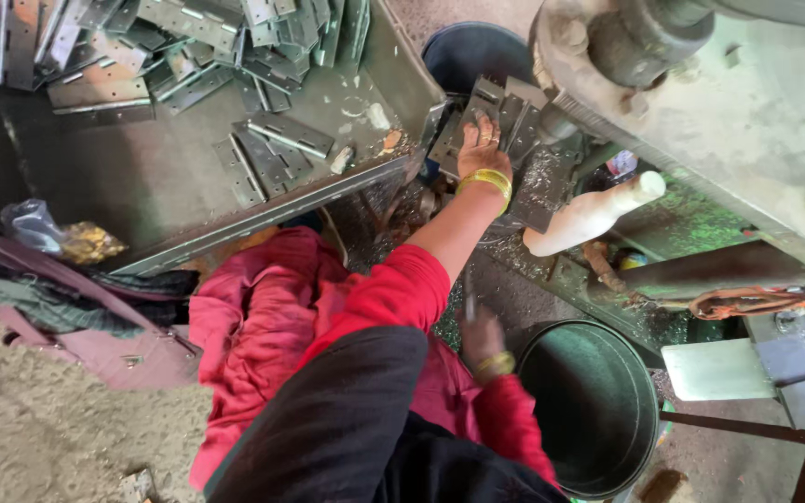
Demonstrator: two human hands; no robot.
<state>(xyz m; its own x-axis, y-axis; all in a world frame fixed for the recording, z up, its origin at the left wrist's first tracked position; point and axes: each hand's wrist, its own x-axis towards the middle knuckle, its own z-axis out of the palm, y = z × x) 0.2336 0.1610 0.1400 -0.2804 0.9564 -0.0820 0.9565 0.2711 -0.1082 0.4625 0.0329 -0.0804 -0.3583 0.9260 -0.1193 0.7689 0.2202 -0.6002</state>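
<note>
Grey metal hinges, flat, stacked overlapping on machine bed at one o'clock, thin rod upright, blurred

One head-worn camera looks steeply down, close over the person's lap and metal tray.

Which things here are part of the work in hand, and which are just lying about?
In use:
left hand on the metal hinge plates at the press machine
right hand, blurred, beside the round bin
hinge pile in the metal tray

Lying about:
plastic bag
pink bag
dark bucket
</note>
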